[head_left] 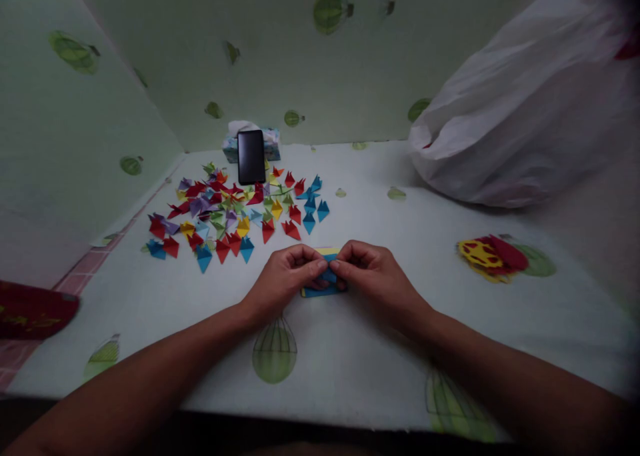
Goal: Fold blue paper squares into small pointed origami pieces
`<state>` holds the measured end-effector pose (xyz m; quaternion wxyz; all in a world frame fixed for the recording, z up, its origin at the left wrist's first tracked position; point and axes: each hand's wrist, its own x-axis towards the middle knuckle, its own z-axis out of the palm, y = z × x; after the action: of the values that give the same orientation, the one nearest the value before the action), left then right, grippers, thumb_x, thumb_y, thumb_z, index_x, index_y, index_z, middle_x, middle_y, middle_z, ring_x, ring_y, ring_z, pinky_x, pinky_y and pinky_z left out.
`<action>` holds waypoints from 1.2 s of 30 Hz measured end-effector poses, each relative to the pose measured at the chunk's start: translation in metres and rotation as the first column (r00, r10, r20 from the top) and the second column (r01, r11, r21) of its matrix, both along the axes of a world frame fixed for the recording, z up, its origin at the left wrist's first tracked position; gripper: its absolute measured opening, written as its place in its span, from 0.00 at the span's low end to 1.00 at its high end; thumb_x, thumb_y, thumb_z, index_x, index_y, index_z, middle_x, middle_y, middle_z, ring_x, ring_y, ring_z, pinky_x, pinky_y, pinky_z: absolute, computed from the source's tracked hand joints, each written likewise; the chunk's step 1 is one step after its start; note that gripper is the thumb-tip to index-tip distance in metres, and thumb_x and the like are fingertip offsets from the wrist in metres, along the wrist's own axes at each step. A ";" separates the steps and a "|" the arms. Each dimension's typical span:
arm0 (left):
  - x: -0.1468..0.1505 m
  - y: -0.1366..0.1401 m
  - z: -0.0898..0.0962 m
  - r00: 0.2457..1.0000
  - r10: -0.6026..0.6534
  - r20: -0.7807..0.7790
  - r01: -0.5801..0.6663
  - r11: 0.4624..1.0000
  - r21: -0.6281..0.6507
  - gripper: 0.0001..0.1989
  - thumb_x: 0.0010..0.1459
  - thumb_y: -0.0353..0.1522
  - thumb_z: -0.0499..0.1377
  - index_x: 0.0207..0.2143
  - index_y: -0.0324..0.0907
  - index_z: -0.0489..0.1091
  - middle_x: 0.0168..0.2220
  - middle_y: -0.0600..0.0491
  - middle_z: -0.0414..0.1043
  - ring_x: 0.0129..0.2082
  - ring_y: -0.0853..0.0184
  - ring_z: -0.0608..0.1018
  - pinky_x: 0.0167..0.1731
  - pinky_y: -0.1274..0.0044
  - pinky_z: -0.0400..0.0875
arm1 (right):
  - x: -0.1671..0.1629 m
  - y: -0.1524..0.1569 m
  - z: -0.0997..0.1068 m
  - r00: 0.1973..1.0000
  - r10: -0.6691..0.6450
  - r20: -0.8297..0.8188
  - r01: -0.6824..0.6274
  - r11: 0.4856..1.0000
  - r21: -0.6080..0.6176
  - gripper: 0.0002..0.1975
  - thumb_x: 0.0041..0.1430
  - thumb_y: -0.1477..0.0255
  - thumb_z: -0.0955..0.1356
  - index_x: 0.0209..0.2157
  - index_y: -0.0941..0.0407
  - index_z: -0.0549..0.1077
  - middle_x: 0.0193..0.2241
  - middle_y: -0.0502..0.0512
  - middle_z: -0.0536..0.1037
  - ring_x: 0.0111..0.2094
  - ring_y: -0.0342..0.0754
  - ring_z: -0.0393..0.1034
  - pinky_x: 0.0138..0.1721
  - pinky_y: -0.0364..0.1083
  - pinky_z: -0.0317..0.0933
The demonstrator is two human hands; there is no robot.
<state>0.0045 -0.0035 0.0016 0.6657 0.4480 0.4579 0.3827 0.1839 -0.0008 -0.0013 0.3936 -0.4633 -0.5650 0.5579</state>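
One small piece of blue paper point(329, 276) sits between the fingertips of both hands, so largely covered that its exact shape cannot be made out. Directly beneath the fingers lies a flat blue-and-yellow rectangle point(315, 293), yellow showing along its far edge.

The left hand point(287, 273) and the right hand point(375, 269) mirror each other: thumbs on top with their tips nearly meeting, index fingers bent against them, remaining fingers curled under. Each thumb and index finger is pinched on the blue paper. Both bare forearms slant inward from the near corners.

Beyond the fingers and to their left spread many small, pointed folded-paper pieces point(235, 244) in red, blue, green, yellow and purple. Well to the fingers' right rests a red-and-yellow item point(493, 256), on the same white tablecloth point(370, 376) printed with green balloons.
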 end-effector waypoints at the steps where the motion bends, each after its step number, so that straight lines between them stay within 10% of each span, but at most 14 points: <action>1: 0.000 0.000 0.001 1.000 -0.002 -0.014 0.002 1.000 0.007 0.13 0.51 0.36 0.69 0.31 0.37 0.71 0.28 0.54 0.78 0.27 0.71 0.80 0.32 0.80 0.74 | 0.000 0.000 0.000 1.000 0.005 0.011 -0.005 1.000 0.005 0.12 0.53 0.65 0.71 0.22 0.56 0.68 0.19 0.48 0.72 0.24 0.43 0.64 0.28 0.44 0.56; 36: -0.003 0.007 0.012 0.992 -0.077 -0.101 0.072 0.996 -0.051 0.09 0.47 0.32 0.66 0.30 0.37 0.71 0.25 0.55 0.74 0.24 0.70 0.79 0.27 0.79 0.71 | 0.002 0.001 0.007 0.991 0.038 0.126 -0.051 0.994 0.095 0.11 0.58 0.65 0.66 0.26 0.55 0.68 0.21 0.48 0.69 0.25 0.44 0.62 0.29 0.46 0.57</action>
<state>0.0017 0.0034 0.0138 0.6655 0.4681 0.4832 0.3231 0.1856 0.0005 0.0060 0.3673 -0.4646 -0.6253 0.5082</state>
